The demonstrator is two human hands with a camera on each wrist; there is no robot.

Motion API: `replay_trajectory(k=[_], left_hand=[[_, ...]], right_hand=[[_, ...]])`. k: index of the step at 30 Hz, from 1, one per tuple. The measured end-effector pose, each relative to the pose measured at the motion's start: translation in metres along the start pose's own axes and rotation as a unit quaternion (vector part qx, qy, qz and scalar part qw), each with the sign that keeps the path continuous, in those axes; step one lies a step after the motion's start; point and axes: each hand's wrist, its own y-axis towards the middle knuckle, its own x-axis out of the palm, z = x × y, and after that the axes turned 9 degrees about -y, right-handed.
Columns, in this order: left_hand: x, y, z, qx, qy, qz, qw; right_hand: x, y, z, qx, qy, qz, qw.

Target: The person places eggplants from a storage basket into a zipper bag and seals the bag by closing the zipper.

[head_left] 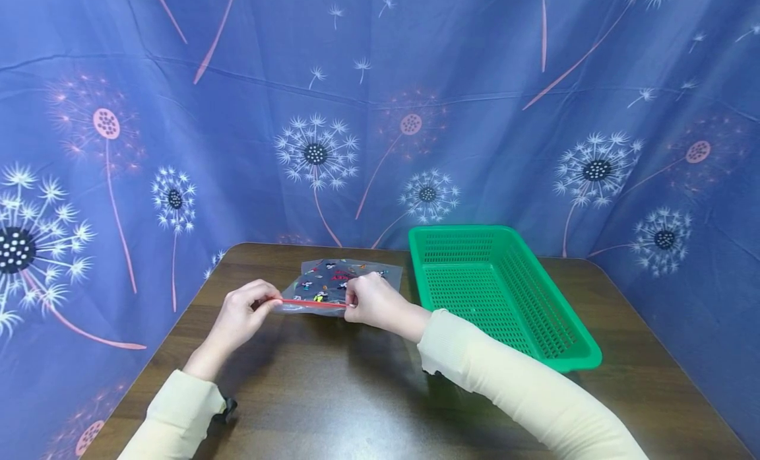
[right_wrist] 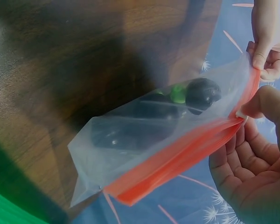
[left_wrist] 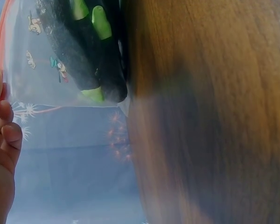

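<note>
A clear zip bag (head_left: 315, 278) printed with small colourful figures is held just above the table, its red zip strip (head_left: 309, 303) toward me. Inside lie dark, rounded items (left_wrist: 77, 51) with bright green parts; their kind I cannot tell. My left hand (head_left: 243, 311) pinches the left end of the red strip between thumb and fingers. Farther right along the strip, my right hand (head_left: 377, 301) pinches a small white slider (right_wrist: 241, 114) with thumb and curled fingers. In the right wrist view, the strip's two red edges stand apart on the lower left.
A green plastic basket (head_left: 460, 228) with slotted walls stands right of the bag, beside my right forearm. The brown wooden table (head_left: 297, 394) ends at the back against a blue dandelion-patterned cloth (head_left: 255, 150).
</note>
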Motion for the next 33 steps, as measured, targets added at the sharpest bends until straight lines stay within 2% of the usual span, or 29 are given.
replay_trajectory(k=[7, 13, 23, 33], left_hand=[[0.0, -0.002, -0.002, 0.008, 0.002, 0.004, 1.0], [-0.002, -0.002, -0.002, 0.013, 0.007, 0.0, 0.9999], [-0.007, -0.007, -0.004, -0.004, 0.031, 0.006, 0.9995], [-0.004, -0.015, -0.009, -0.022, 0.037, 0.016, 0.9989]], right_hand=[[-0.002, -0.008, 0.001, 0.03, 0.004, -0.019, 0.9994], [-0.005, -0.013, -0.002, 0.052, -0.029, -0.024, 0.9979], [-0.006, -0.025, -0.001, 0.043, -0.03, -0.005, 0.9986], [-0.008, -0.039, 0.004, 0.037, -0.019, 0.003, 0.9991]])
